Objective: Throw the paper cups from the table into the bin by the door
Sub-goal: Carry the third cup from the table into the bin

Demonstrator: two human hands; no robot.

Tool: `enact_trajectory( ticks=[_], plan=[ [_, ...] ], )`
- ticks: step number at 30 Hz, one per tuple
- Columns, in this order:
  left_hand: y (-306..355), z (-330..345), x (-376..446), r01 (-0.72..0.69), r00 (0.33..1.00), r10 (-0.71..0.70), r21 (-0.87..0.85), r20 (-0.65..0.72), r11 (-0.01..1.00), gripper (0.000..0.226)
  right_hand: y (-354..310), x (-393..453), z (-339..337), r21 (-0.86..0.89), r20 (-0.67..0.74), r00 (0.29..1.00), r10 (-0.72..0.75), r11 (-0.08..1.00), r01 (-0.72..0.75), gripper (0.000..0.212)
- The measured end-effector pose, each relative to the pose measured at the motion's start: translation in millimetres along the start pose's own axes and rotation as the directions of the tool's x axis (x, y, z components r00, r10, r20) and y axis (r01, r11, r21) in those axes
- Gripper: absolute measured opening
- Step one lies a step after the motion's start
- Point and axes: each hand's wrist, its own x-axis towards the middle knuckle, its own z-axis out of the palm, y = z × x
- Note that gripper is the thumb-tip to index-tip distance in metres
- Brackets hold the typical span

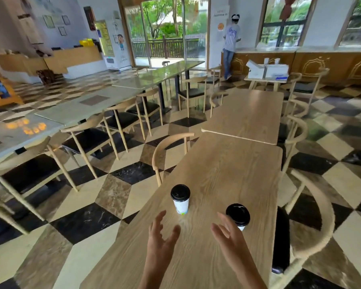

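Where hands (196, 236) spread: white, black-lidded cups (180, 199).

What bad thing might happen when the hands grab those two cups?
The right hand is close beside the black-lidded white paper cup near the table's right edge; a clumsy nudge might knock it over. The other black-lidded white paper cup stands beyond the open left hand, so a fast reach could tip it. No bin is visible.
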Motion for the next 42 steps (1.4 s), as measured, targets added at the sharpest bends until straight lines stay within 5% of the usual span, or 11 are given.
enact_trajectory(
  ticks=[13, 26, 33, 42],
  plan=[
    [-58.3, 49.3, 171.3, 0.053, 0.993, -0.071, 0.183, 0.097, 0.982, 0.076, 44.0, 116.4, 58.6, -0.021, -0.087, 0.973, 0.214, 0.976, -0.216, 0.057],
    [-87.9, 102.8, 215.9, 0.008, 0.991, -0.05, 0.321, 0.124, 0.947, 0.084, 74.8, 147.0, 71.3, -0.026, -0.13, 0.934, 0.332, 0.941, -0.338, 0.06],
    [-86.0, 92.1, 215.1, 0.082, 0.988, -0.104, 0.181, 0.115, 0.98, 0.078, 75.1, 135.7, 74.6, -0.006, -0.175, 0.925, 0.338, 0.939, -0.345, 0.058],
    [-42.0, 80.2, 166.2, 0.223, 0.896, -0.107, -0.229, 0.431, 0.948, 0.068, 57.2, 99.4, 48.5, 0.096, -0.343, 0.896, 0.28, 0.96, -0.263, 0.044]
  ],
)
